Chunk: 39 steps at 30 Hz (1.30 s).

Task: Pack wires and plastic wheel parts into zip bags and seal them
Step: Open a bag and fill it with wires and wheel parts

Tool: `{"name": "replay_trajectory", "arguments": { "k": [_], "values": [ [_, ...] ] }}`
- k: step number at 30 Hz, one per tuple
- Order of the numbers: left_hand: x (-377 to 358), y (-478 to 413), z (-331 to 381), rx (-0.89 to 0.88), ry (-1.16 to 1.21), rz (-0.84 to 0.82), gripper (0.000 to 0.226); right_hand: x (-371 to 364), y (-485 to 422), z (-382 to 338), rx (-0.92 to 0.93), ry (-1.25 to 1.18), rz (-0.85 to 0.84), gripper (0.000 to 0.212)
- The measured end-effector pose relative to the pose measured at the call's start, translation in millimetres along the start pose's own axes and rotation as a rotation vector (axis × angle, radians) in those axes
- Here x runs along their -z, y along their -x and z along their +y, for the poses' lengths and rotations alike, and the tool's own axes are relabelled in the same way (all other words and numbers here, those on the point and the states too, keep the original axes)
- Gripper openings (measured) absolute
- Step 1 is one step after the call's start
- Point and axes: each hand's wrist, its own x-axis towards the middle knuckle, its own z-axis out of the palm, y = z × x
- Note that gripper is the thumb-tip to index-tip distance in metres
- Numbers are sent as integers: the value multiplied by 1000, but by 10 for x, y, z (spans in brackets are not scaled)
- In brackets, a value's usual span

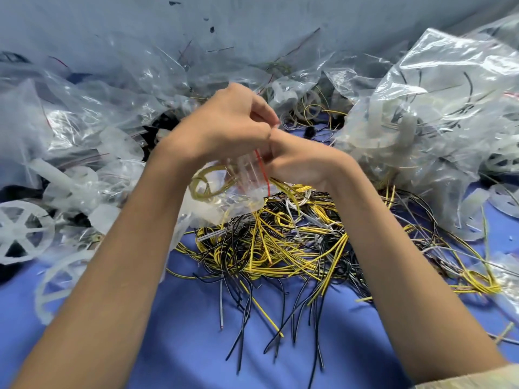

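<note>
Centre frame: left hand and right hand pinching zip bag over wire heap; plastic wheel left edge, filled bags upper right.

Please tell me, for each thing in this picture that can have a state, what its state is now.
zip bag: held up, yellow wire coiled inside; whether sealed cannot be told.
left hand: pinches the zip bag's top edge.
right hand: pinches the same edge, touching the left hand.
loose wires: tangled heap on the blue cloth, unpacked.
wheel part: lies at the left, apparently unbagged.
filled bags: piled at the right.
</note>
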Motion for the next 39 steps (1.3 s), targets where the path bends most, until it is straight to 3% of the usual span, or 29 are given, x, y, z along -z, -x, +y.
{"name": "replay_trajectory", "arguments": {
  "k": [2, 5, 10, 14, 18, 24, 29, 31, 33, 35, 38, 39],
  "values": [
    [3, 15, 19, 0, 18, -10, 33, -42, -19, 12, -29, -23, -78, 20],
    [12, 37, 40, -10, 8, -60, 36, -62, -47, 32, -35, 146, -208, 12],
    [85, 41, 33, -10, 29, -19, 34, -146, -137, -20, 67, -387, -64, 18],
    [121, 43, 1, -12, 45, -28, 35, -329, -268, -20, 64, -595, -214, 35],
    [113, 38, -16, -4, 60, -35, 35, -334, -273, 11, 81, -167, -271, 24],
    [183, 12, -95, 26, 64, 30, 32, -75, -235, -77, 169, 193, -121, 26],
    [181, -16, -141, 67, 20, 151, 33, 206, -92, -49, 46, 159, 139, 15],
    [175, -12, -133, 67, 16, 165, 31, 208, -32, -55, 9, 238, 86, 14],
    [162, -14, -132, 72, 11, 165, 36, 144, 22, -96, -23, 272, -69, 18],
    [151, -20, -147, 79, -11, 173, 33, 139, 55, -158, 7, 165, -91, 17],
    [169, -30, -172, 112, -31, 232, 39, 339, 126, -219, 23, -85, 118, 3],
    [185, -30, -179, 127, -36, 262, 44, 407, 160, -213, 10, -80, 176, 7]
  ]
}}
